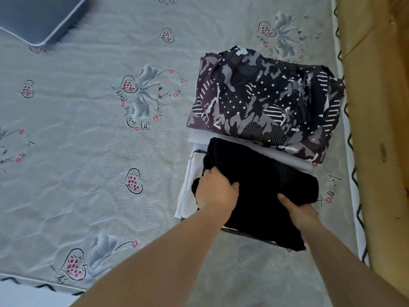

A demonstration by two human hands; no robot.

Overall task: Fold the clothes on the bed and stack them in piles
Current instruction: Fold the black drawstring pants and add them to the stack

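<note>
A: Where are the hands sitting?

B: Both are on the black garment [261, 189], at the right side of the bed [88, 151]. The left hand [215, 188] is gripping its left edge, fingers curled into the cloth. The right hand [297, 210] is clasping the near right edge, thumb on top, fingers hidden under the fabric.

A: Is it folded?

B: Looking folded, a compact dark block. It is lying on white folded pieces [188, 196], so I judge this pile is being built or squared up.

A: Anything else done?

B: A patterned camouflage garment [263, 103] is resting folded on a second pile just beyond, touching the first, with white cloth [197, 135] under it.

A: What is left?

B: No loose clothes are showing on the bedsheet in view. A blue cushion [37, 16] is lying at the far left corner. Task is appearing near its end, though parts of the bed are out of frame.
</note>
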